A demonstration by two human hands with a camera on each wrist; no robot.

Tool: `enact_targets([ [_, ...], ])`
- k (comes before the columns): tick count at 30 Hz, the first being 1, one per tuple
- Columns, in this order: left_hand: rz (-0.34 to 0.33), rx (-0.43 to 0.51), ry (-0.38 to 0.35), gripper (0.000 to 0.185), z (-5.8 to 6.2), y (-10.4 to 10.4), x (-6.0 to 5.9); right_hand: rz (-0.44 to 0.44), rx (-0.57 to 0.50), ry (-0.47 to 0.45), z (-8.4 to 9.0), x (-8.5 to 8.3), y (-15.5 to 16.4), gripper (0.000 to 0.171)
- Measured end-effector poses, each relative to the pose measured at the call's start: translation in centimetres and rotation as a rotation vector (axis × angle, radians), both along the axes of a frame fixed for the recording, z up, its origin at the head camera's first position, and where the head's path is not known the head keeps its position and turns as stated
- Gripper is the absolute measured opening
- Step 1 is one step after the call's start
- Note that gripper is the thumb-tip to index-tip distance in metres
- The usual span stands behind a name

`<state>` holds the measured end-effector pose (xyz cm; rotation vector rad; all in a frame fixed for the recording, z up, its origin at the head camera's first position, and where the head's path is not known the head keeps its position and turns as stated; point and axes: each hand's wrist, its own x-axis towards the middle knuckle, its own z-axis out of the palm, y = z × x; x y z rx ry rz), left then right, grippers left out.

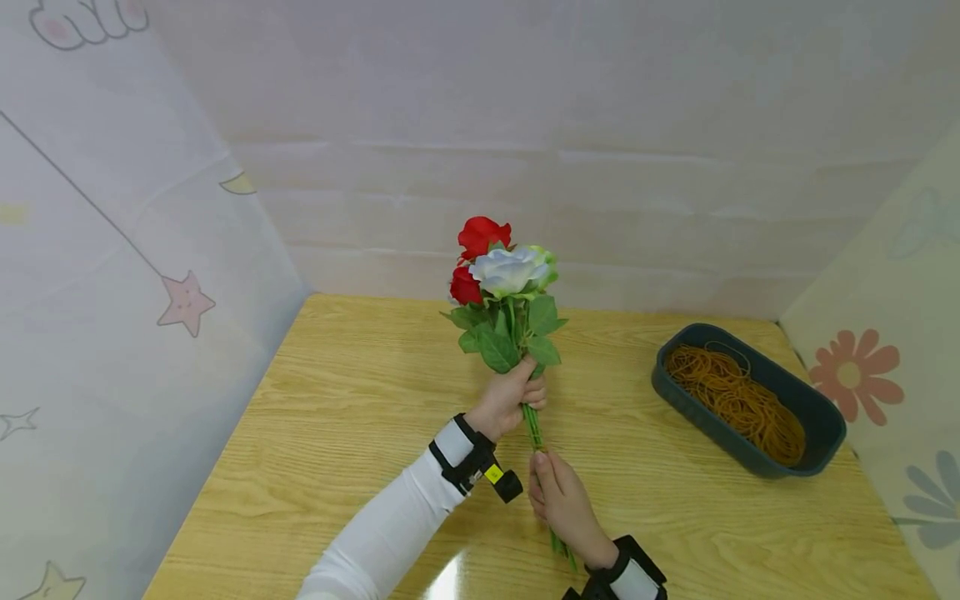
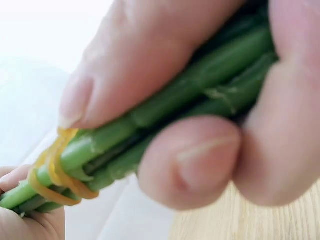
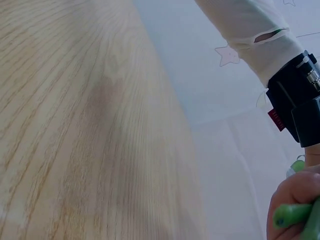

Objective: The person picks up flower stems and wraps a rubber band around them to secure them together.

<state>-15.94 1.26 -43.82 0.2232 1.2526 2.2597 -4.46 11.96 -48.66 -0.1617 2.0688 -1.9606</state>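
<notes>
A small bunch of flowers, two red roses and a white one with green leaves, stands upright over the wooden table. My left hand grips the green stems just under the leaves. Seen from the left wrist, my fingers curl round the stems, and a yellow rubber band wraps them lower down. My right hand holds the stems further down, near their cut ends. One green stem end shows in the right wrist view beside my right hand.
A dark green tray full of tan rubber bands sits at the table's right. Pale patterned cloth walls close in the back and both sides. Bare wood lies to the left of the hands.
</notes>
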Motion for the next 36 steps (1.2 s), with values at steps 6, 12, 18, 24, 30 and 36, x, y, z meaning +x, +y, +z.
enact_targets([
  [6, 0.02, -0.034, 0.004, 0.044, -0.5, -0.1, 0.2, -0.063, 0.047, 0.054, -0.2, 0.2, -0.3, 0.041],
  [12, 0.031, -0.045, -0.007, 0.043, -0.6, -0.1, 0.3, -0.106, 0.105, 0.053, -0.5, 0.3, -0.4, 0.039],
  [18, 0.087, -0.083, -0.04, 0.036, -0.6, 0.1, 0.7, -0.121, 0.229, 0.104, -0.8, 0.1, 0.1, 0.038],
  [24, 0.176, -0.145, -0.081, 0.014, -1.9, 0.0, 1.1, -0.083, 0.462, 0.24, -1.4, -0.1, 1.5, 0.032],
  [30, 0.227, -0.36, -0.067, 0.015, -5.1, -1.0, 1.9, -0.019, 0.658, 0.181, -2.8, -0.2, 2.4, 0.027],
  [36, 0.282, -0.583, -0.022, 0.03, -7.9, -1.9, 2.8, 0.028, 0.822, 0.196, -4.4, 0.4, 2.5, 0.026],
])
